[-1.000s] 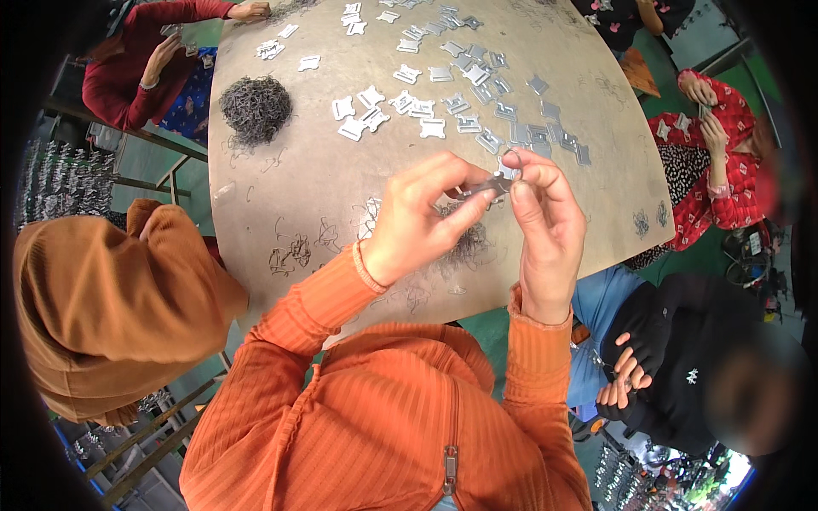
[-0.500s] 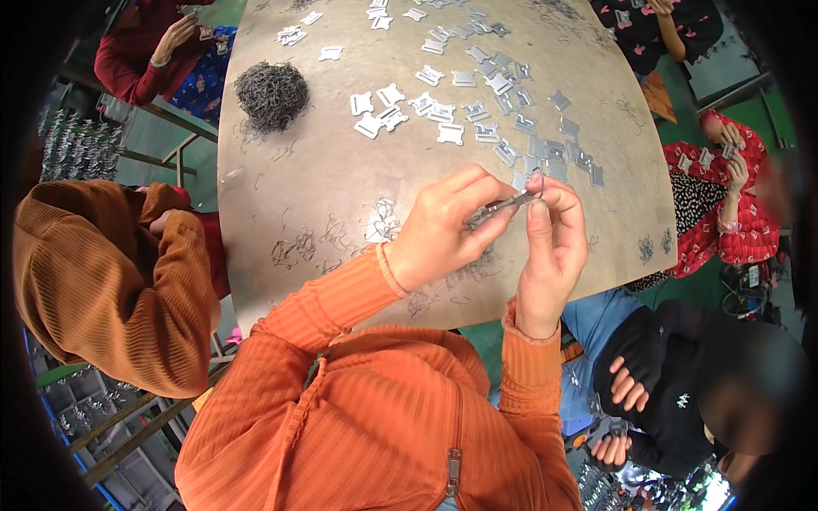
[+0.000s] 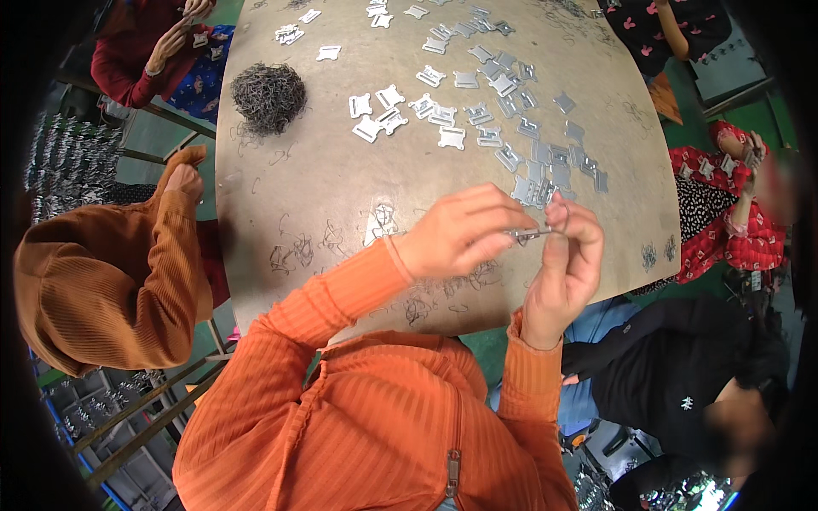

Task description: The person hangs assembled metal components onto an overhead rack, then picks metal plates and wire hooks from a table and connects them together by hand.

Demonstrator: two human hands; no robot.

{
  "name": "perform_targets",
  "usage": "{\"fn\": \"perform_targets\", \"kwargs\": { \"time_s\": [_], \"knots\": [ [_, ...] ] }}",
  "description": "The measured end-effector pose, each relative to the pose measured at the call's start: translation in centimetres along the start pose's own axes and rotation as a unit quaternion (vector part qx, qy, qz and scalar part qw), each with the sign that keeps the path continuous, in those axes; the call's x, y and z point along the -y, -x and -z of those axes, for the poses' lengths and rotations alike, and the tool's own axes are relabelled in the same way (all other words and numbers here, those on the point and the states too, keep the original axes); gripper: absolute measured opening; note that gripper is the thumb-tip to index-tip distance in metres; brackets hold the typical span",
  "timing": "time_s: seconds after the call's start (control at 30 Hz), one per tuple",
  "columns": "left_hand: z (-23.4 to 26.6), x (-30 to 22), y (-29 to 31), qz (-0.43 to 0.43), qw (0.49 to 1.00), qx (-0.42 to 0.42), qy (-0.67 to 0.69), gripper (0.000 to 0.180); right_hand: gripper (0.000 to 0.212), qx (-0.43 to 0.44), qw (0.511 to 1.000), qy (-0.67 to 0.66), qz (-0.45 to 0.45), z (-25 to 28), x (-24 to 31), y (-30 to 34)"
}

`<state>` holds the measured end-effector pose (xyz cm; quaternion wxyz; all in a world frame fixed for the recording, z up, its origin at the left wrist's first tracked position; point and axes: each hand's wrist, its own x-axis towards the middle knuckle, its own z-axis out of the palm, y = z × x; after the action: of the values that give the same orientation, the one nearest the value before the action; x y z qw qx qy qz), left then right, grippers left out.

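Above the near part of the table, my left hand (image 3: pixel 464 232) is closed, its thumb and fingers pinching a small metal plate (image 3: pixel 525 234) seen nearly edge-on. My right hand (image 3: pixel 564 277) meets it from the right, thumb and forefinger pinched on a thin dark wire hook (image 3: pixel 566 213). One end of the wire reaches the plate's right side; whether it passes through a hole is too small to tell. Just beyond my fingers lies a heap of silvery metal plates (image 3: pixel 530 189). Below my left hand, loose wire hooks (image 3: pixel 417 307) lie scattered.
A tangled ball of dark wire hooks (image 3: pixel 268 98) sits at the table's far left. More metal plates (image 3: pixel 440 114) spread across the middle of the brown table (image 3: pixel 324 170). People sit around it: a brown sleeve (image 3: pixel 175 264) at left, a black sleeve (image 3: pixel 648 328) close at right.
Both my hands have shifted slightly right and nearer, still together at the plate and wire. The brown-sleeved person at left has raised an arm; the black-sleeved person at right has moved an arm towards me.
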<state>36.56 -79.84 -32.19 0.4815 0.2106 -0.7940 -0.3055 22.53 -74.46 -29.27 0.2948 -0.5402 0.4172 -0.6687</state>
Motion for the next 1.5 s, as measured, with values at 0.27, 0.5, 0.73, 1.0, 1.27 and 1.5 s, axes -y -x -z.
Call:
{"fn": "perform_targets", "kwargs": {
  "time_s": [0.27,0.5,0.73,1.0,1.27,1.5],
  "knots": [
    [-0.8,19.1,4.6,0.221,0.904,0.053,-0.362,0.026,0.018,-0.045,0.998,0.007,0.046,0.7,2.1,0.5],
    [-0.5,22.6,2.3,0.196,0.856,0.22,-0.425,0.044,0.009,-0.023,0.996,0.055,0.063,2.3,4.5,2.5],
    [-0.7,19.7,0.0,0.273,0.854,0.231,-0.378,0.04,0.013,-0.127,0.988,0.082,0.037,3.5,6.6,6.5],
    [-3.3,6.3,-2.8,0.428,0.844,-0.011,0.323,0.023,0.008,-0.151,0.984,0.091,0.021,5.1,7.7,11.0],
    [-4.2,-7.3,-2.4,0.297,0.852,0.096,0.421,0.019,0.008,-0.129,0.989,0.073,0.026,4.2,7.8,12.2],
    [-2.9,-12.6,-1.4,0.306,0.849,0.051,0.429,0.018,0.007,-0.128,0.988,0.073,0.039,3.3,8.1,11.8]
  ]
}}
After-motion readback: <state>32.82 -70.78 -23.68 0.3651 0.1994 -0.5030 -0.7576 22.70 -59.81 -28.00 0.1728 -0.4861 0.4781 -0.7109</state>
